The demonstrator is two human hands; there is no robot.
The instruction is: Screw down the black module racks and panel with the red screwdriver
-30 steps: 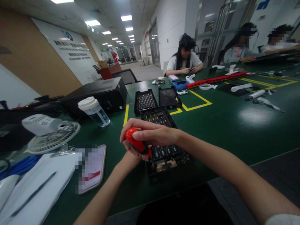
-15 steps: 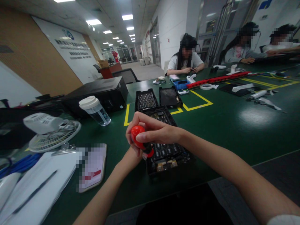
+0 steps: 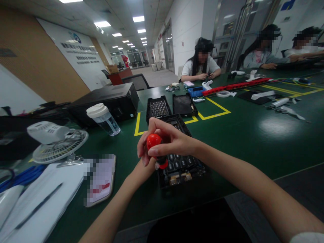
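1. Gripping the red-handled screwdriver (image 3: 155, 143) is done with both hands: the right hand (image 3: 169, 141) is wrapped over the round red knob from above, its fingers (image 3: 158, 125) closed around it, and the left hand (image 3: 146, 158) is closed about the lower part of the handle from below, where a black collar and a second red ring show.
2. The tool is held upright, just above the near end of the black tray (image 3: 177, 158), which lies on the green desk (image 3: 253, 141) right in front of the person. The tip is hidden behind the hands, so whether it is seated in a screw cannot be told.
3. For a clean turn, the shaft is best kept straight over the tray, with pressure applied down through the knob by the right palm and the turning steadied by the left fingers; a tilted handle is judged likely to let the tip slip.
4. The tray is not held by anything visible, so a gentle, even force is advised, lest it slide on the smooth desk.
5. Two more black trays (image 3: 158, 108) lie beyond it, by the yellow floor-tape lines (image 3: 215, 107).
6. To the left stand a water bottle (image 3: 103, 118), a small white fan (image 3: 57, 141) and a phone (image 3: 101, 179), well apart from the hands.
7. Other people sit at the far side of the desk.
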